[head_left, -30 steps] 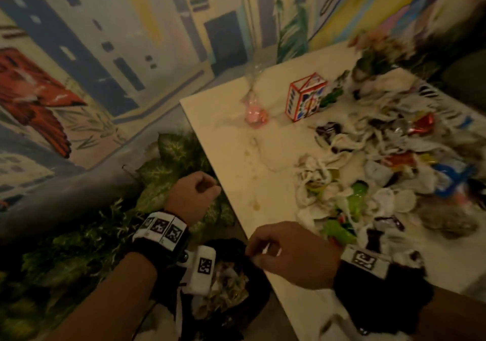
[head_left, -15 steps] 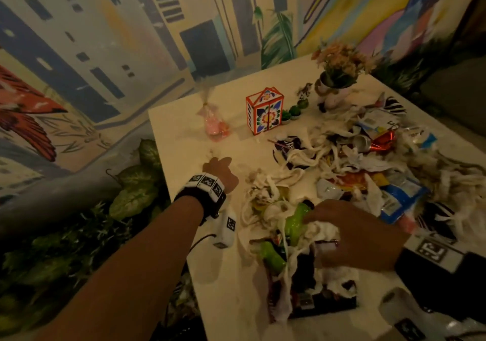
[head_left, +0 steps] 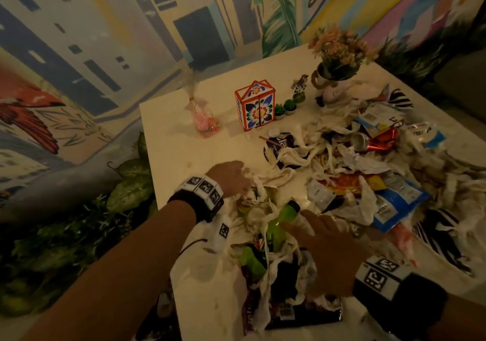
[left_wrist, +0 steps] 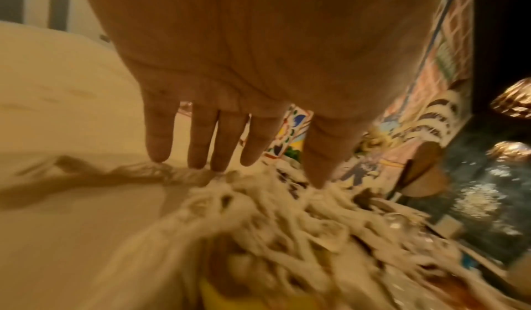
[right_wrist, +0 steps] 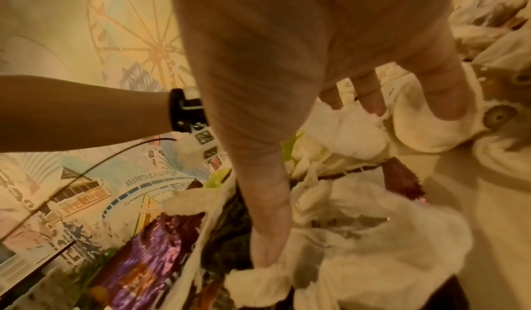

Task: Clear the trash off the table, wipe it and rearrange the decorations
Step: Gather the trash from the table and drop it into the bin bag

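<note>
A heap of trash (head_left: 342, 172) covers the white table (head_left: 184, 151): crumpled tissues (left_wrist: 258, 224), wrappers, a crushed red can (head_left: 376, 140) and a green bottle (head_left: 281, 219). My left hand (head_left: 232, 180) reaches the heap's left edge, and its straight fingers (left_wrist: 198, 146) touch the tissues. My right hand (head_left: 320, 246) lies spread on tissues (right_wrist: 373, 235) beside the green bottle, with its thumb pressing down next to a purple wrapper (right_wrist: 149, 258). At the back stand a painted box (head_left: 256, 106), a flower vase (head_left: 336, 77), small cacti (head_left: 285, 107), a zebra figurine (head_left: 299, 84) and a pink candy bag (head_left: 205, 122).
Leafy plants (head_left: 126, 190) fill the gap left of the table, below a painted mural wall (head_left: 105, 38). A grey seat (head_left: 462, 77) stands at the far right. A blue packet (head_left: 397, 203) lies in the heap's right part.
One second ago both hands were curled over a black bag left of the table. They have moved onto the table: the left opened against the tissues, the right settled on the bottle heap.
</note>
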A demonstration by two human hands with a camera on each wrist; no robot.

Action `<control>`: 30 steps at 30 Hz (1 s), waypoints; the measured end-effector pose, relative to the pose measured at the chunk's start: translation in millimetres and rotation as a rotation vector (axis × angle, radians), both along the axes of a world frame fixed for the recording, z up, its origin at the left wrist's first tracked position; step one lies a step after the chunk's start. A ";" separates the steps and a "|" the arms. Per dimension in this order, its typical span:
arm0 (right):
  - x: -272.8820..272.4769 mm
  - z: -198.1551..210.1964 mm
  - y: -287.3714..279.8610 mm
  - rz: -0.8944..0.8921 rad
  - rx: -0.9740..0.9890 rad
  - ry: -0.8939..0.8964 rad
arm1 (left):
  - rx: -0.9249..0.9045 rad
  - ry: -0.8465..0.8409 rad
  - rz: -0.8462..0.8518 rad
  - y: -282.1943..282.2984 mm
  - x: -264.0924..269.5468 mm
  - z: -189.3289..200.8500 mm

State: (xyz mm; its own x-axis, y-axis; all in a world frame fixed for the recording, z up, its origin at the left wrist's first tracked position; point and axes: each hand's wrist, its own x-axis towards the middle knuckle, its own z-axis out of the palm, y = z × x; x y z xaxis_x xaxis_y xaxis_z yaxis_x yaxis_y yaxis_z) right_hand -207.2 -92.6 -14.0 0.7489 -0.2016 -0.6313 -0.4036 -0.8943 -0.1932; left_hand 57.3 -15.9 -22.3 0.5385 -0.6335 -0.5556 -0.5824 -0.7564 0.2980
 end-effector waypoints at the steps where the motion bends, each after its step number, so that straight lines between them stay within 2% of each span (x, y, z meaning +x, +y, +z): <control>1: 3.6 -1.8 -1.3 -0.024 -0.002 -0.003 | -0.033 0.087 -0.004 4.4 -9.1 2.5; 4: 15.3 -5.2 0.0 -0.100 -0.044 -0.114 | -0.026 0.152 -0.152 12.3 -36.8 12.8; 6: 22.6 -8.5 2.3 -0.121 -0.042 -0.162 | 0.019 0.065 -0.238 9.6 -46.0 10.2; 8: 29.7 -9.4 4.4 -0.088 -0.067 -0.139 | 0.064 -0.025 -0.251 6.8 -52.9 4.4; 11: 41.7 -9.9 7.0 -0.080 -0.145 -0.105 | 0.109 -0.074 -0.196 4.8 -58.5 -1.2; 14: 48.4 -11.8 9.7 -0.183 -0.119 -0.142 | 0.080 -0.093 -0.125 2.6 -60.2 -5.4; 18: 49.5 -17.3 9.3 -0.175 -0.102 -0.181 | 0.014 0.031 0.043 1.9 -53.7 -8.5; 22: 50.9 -14.5 11.3 -0.148 -0.118 -0.184 | -0.049 0.069 0.091 1.1 -51.3 -5.3; 27: 61.3 0.5 -7.3 -0.125 -0.025 -0.093 | -0.082 0.070 0.177 5.4 -46.4 -1.5; 30: 60.5 11.3 -21.0 -0.159 0.036 -0.093 | -0.167 0.074 0.253 13.4 -39.3 8.3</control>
